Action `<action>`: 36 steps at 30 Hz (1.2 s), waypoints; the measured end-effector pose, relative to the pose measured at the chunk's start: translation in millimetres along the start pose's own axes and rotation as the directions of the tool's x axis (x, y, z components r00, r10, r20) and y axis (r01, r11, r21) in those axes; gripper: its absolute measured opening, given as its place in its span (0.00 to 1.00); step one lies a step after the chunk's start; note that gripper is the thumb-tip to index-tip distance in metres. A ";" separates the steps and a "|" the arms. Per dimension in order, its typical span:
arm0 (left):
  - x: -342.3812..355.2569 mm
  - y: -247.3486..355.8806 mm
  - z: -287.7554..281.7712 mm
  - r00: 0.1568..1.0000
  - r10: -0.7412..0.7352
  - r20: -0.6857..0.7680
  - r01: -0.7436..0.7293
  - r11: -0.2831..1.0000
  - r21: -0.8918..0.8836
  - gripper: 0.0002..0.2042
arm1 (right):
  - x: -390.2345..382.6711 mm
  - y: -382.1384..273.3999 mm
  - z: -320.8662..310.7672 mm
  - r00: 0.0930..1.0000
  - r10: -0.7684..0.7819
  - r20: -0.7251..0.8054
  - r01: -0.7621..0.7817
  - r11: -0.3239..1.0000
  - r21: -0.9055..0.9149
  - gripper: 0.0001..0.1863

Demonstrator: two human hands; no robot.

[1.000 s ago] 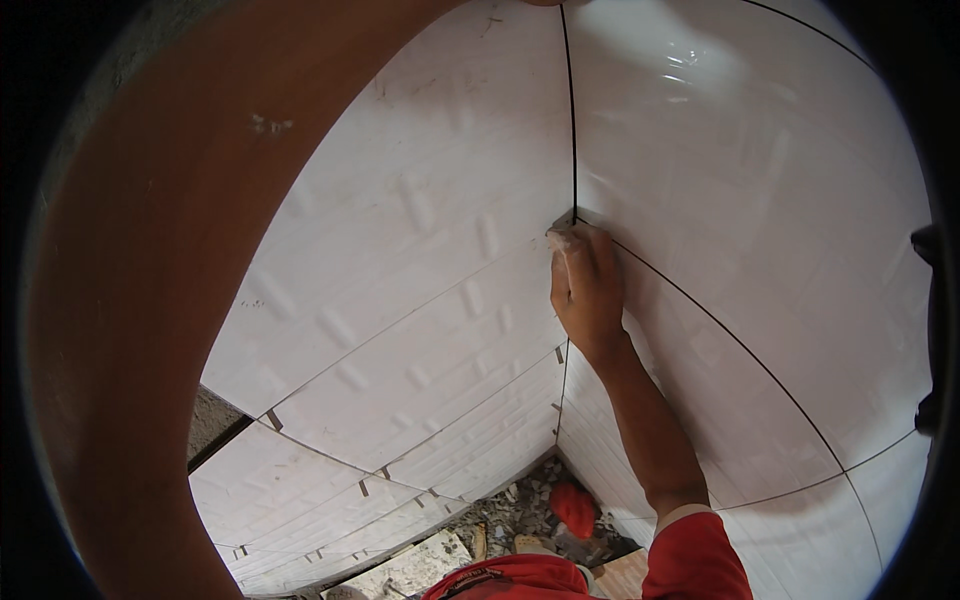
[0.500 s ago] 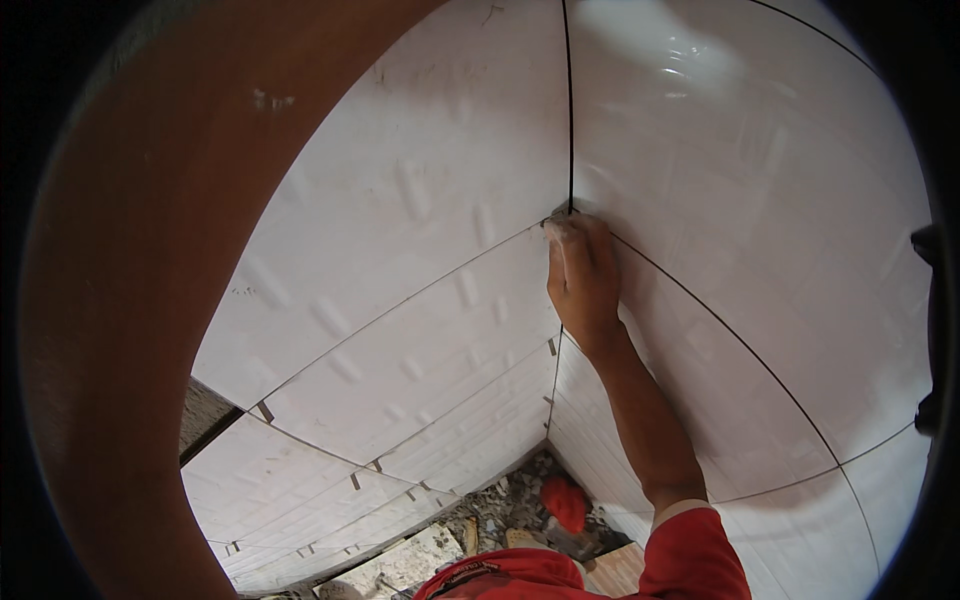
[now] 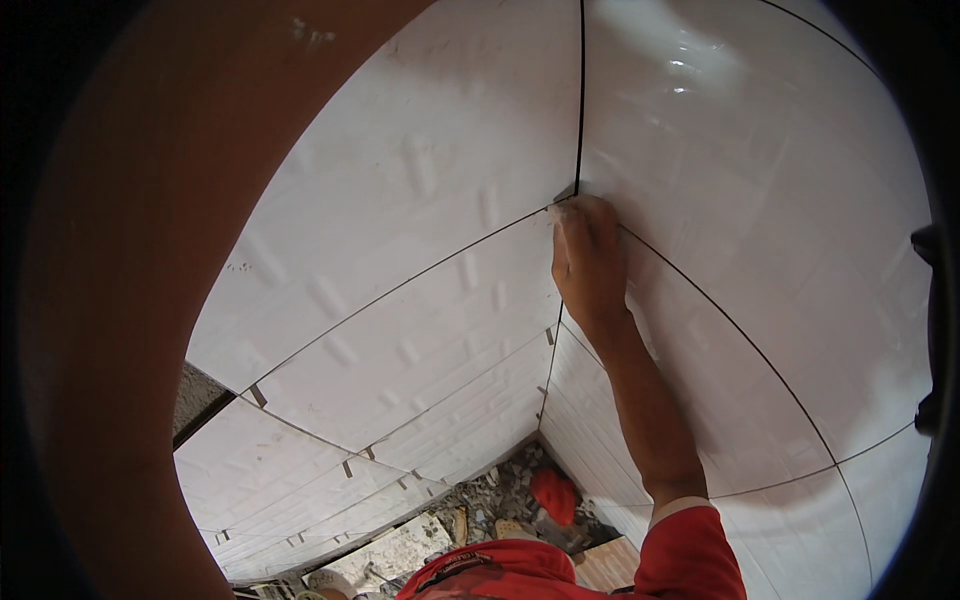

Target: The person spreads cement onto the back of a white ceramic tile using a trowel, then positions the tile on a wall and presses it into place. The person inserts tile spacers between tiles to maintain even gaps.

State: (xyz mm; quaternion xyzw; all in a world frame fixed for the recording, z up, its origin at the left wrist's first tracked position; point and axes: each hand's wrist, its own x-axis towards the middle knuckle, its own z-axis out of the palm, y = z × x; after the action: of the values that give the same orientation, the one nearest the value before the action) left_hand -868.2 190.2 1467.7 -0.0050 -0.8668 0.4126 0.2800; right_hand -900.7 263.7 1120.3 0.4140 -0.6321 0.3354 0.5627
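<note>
At the inside corner of two white-tiled walls, my right hand has its fingers curled together against the horizontal joint. A small grey wedge pokes out just above the fingertips; they seem to pinch it, though the fingers cover its lower part. Left of the corner is a large glossy white tile above that joint; another white tile covers the right wall. My left arm rises very close along the left side, its hand out of the picture.
Several small spacers, one a grey wedge, stick out of lower joints on the left wall. Below lie rubble, a red bundle and a pale dusty board. Bare rough wall shows at the left tile edge.
My right hand stays at the corner, shifted slightly upward in the picture. More of the grey wedge shows above the fingers. The left wall's joint looks darker and a little wider.
</note>
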 end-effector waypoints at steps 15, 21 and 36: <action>2.4 -1.7 0.9 1.000 0.012 0.003 -0.012 1.000 0.016 0.12 | 14.4 -1.3 -12.3 0.987 -0.001 0.159 0.000 1.000 0.007 0.09; 4.9 -2.0 -0.6 1.000 0.023 0.002 -0.023 0.999 0.026 0.12 | 17.2 -1.4 -14.3 0.988 -0.001 0.155 -0.003 1.000 0.023 0.08; -32.3 -33.0 23.8 0.946 -0.084 -0.314 -0.025 0.945 -0.326 0.10 | 126.2 -19.2 -122.5 0.965 0.238 -0.106 -0.223 0.965 0.136 0.10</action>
State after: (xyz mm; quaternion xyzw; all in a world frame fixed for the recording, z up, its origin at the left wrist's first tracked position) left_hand -845.2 143.8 1463.9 -0.1057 -0.8650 0.2532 0.4200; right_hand -833.3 346.0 1261.6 0.3501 -0.6188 0.4614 0.5307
